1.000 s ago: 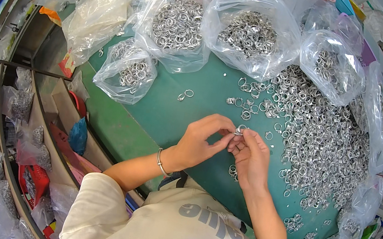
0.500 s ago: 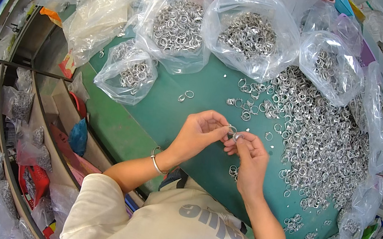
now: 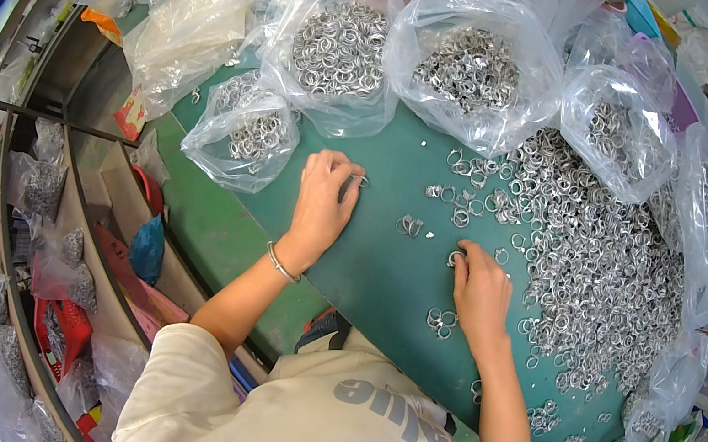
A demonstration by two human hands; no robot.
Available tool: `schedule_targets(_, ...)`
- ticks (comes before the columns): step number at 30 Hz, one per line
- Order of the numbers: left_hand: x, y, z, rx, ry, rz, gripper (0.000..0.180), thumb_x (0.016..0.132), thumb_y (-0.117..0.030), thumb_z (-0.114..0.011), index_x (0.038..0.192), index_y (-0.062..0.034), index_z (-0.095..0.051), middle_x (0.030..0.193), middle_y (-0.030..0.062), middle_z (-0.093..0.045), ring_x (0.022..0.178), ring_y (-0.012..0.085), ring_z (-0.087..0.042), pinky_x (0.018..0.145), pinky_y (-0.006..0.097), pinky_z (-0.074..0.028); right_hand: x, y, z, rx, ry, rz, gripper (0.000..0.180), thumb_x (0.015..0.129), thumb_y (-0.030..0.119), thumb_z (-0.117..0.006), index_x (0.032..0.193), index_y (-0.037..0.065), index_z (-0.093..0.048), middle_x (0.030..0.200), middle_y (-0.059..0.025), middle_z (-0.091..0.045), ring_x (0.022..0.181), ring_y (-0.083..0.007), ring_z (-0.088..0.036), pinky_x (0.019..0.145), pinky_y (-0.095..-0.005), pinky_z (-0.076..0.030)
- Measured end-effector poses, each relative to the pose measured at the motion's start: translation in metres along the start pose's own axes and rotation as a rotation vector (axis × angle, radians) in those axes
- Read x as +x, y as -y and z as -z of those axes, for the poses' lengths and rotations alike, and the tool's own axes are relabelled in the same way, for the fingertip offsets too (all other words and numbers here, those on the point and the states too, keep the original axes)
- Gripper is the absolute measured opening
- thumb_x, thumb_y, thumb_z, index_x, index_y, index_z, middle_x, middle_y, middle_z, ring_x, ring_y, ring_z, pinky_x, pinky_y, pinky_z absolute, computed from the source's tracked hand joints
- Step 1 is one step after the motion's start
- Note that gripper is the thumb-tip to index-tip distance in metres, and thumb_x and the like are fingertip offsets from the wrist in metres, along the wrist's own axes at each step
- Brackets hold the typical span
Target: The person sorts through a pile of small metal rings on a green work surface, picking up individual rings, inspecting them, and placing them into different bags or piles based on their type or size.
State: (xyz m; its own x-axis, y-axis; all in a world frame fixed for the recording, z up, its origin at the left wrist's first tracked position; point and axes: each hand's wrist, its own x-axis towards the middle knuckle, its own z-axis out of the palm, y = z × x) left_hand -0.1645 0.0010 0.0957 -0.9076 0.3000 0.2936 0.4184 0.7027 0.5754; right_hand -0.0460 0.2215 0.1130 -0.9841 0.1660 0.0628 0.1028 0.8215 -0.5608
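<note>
My left hand [image 3: 319,206] rests low over the green table, its fingers curled down at a silver metal ring [image 3: 364,182] that partly shows by the fingertips. To the right, my right hand [image 3: 481,295] pinches another silver ring [image 3: 454,259] between thumb and forefinger, close to the tabletop. A few loose rings [image 3: 409,225] lie between the two hands. Below my right fingers is a small group of rings [image 3: 441,321]. A large heap of silver rings [image 3: 609,280] spreads over the table's right side.
Along the far side stand open clear plastic bags of metal pieces: a small bag [image 3: 243,134], two larger bags [image 3: 342,52] [image 3: 471,68] and one at right [image 3: 618,133]. Shelves [image 3: 125,203] with bagged parts line the left. The green tabletop [image 3: 365,269] shows around my hands.
My hands were together holding a ring; they have moved apart. The left went left and away from me to rings on the table, the right slightly right and lower. Loose rings now show between them.
</note>
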Motion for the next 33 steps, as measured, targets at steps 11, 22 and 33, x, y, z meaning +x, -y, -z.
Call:
schedule_targets(11, -0.003, -0.005, -0.008, 0.064, 0.053, -0.023, 0.033, 0.078, -0.005, -0.067, 0.11, -0.0061, -0.061, 0.116, 0.011, -0.05, 0.106, 0.0279, -0.049, 0.089, 0.039, -0.037, 0.028, 0.026, -0.025, -0.013, -0.006, 0.295, 0.036, 0.073, 0.01, -0.072, 0.104, -0.001, -0.058, 0.103, -0.0092, -0.055, 0.095, -0.0273, -0.05, 0.079, -0.0372, -0.04)
schedule_targets(22, 0.004, -0.036, -0.013, -0.05, 0.087, -0.162, 0.028, 0.078, -0.005, -0.067, 0.106, -0.0064, -0.061, 0.111, 0.0098, -0.054, 0.103, 0.0262, -0.051, 0.087, 0.036, -0.037, 0.039, -0.002, 0.007, 0.033, -0.131, 0.143, 0.026, 0.074, 0.008, -0.07, 0.097, 0.001, -0.062, 0.098, -0.0106, -0.056, 0.092, -0.0282, -0.051, 0.078, -0.038, -0.041)
schedule_targets(33, 0.038, -0.037, -0.046, -0.5, 0.215, 0.138, 0.025, 0.081, 0.004, -0.059, 0.105, -0.0005, -0.061, 0.082, 0.01, -0.059, 0.067, 0.0254, -0.059, 0.061, 0.031, -0.049, 0.038, -0.016, 0.008, 0.034, -0.113, 0.078, 0.014, 0.072, 0.005, -0.07, 0.082, 0.004, -0.061, 0.088, -0.008, -0.056, 0.088, -0.0273, -0.051, 0.076, -0.0376, -0.04)
